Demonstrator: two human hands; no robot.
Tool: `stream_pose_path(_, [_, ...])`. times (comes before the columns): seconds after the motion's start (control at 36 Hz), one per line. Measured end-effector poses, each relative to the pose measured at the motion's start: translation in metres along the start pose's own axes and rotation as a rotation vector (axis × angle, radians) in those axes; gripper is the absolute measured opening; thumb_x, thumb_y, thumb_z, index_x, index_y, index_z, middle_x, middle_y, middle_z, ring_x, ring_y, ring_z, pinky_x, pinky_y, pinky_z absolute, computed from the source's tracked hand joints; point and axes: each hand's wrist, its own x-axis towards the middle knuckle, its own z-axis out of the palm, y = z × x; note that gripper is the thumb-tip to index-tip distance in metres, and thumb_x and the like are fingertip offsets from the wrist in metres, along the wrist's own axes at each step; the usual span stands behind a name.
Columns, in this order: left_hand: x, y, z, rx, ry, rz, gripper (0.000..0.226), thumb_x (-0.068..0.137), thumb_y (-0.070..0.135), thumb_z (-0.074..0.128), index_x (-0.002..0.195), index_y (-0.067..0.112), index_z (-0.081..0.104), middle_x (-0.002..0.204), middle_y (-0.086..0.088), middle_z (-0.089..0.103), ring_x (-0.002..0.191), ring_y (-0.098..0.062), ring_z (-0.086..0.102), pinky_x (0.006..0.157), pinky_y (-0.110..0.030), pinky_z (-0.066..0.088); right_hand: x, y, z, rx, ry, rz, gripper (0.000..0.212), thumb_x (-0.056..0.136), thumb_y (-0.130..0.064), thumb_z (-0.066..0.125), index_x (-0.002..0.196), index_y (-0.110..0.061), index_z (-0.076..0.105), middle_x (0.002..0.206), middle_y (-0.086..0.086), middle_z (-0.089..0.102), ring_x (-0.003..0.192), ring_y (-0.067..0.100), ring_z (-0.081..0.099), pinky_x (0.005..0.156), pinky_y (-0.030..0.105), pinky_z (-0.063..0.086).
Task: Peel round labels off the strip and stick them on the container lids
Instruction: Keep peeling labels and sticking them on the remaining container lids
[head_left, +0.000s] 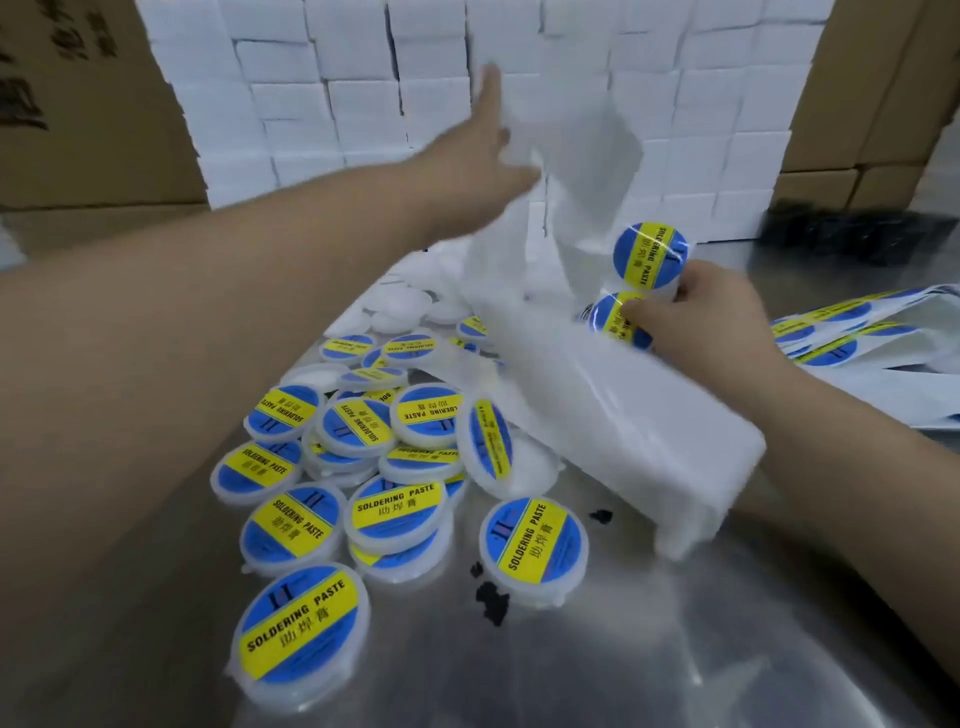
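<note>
Label strip (587, 171) hangs taut over the surface (675, 649), left grip (488, 156) pinching its bare end high, right grip (696, 317) pinching it beside a round label (649, 254): peel slowly from the edge, centre on a plain lid (400, 301).

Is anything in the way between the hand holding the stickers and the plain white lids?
Yes. The empty backing paper, held up by the left hand, hangs between the plain lids and the right hand pinching the labels.
</note>
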Motion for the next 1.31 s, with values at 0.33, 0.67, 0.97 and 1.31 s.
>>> stream_pose_path(0.33, [-0.047, -0.014, 0.004, 0.394, -0.358, 0.081, 0.019, 0.076, 0.017, 0.054, 0.077, 0.035, 0.060, 0.071, 0.019, 0.059, 0.051, 0.003, 0.053, 0.041, -0.007, 0.036, -0.001, 0.004, 0.003, 0.092, 0.051, 0.038, 0.017, 0.081, -0.018, 0.057, 0.090, -0.005, 0.061, 0.077, 0.014, 0.061, 0.063, 0.020, 0.049, 0.054, 0.028, 0.042])
stream_pose_path(0.67, [-0.062, -0.037, 0.016, 0.589, -0.705, 0.071, 0.041, 0.082, 0.032, 0.059, 0.120, 0.049, 0.051, 0.089, 0.019, 0.051, 0.063, 0.012, 0.053, 0.044, -0.004, 0.035, -0.004, 0.003, 0.004, 0.089, 0.061, 0.035, 0.007, 0.084, -0.021, 0.056, 0.084, -0.014, 0.058, 0.077, 0.006, 0.061, 0.062, 0.019, 0.055, 0.051, 0.028, 0.043])
stream_pose_path(0.97, [-0.050, -0.045, 0.057, 0.693, -0.682, 0.209, 0.055, 0.087, 0.050, 0.051, 0.138, 0.038, 0.035, 0.078, 0.026, 0.041, 0.067, 0.003, 0.043, 0.059, -0.011, 0.029, -0.003, 0.003, 0.005, 0.094, 0.069, 0.027, 0.014, 0.082, -0.019, 0.057, 0.091, -0.011, 0.062, 0.085, 0.008, 0.066, 0.078, 0.021, 0.061, 0.068, 0.032, 0.049])
stream_pose_path(1.31, [-0.037, -0.051, 0.052, 0.700, -0.520, 0.218, 0.012, 0.085, 0.032, 0.059, 0.073, 0.030, 0.056, 0.069, 0.016, 0.052, 0.063, 0.000, 0.045, 0.053, -0.013, 0.032, -0.001, 0.006, 0.005, 0.090, 0.052, 0.011, 0.011, 0.082, -0.017, 0.056, 0.089, -0.009, 0.060, 0.074, 0.002, 0.060, 0.066, 0.016, 0.053, 0.053, 0.023, 0.042])
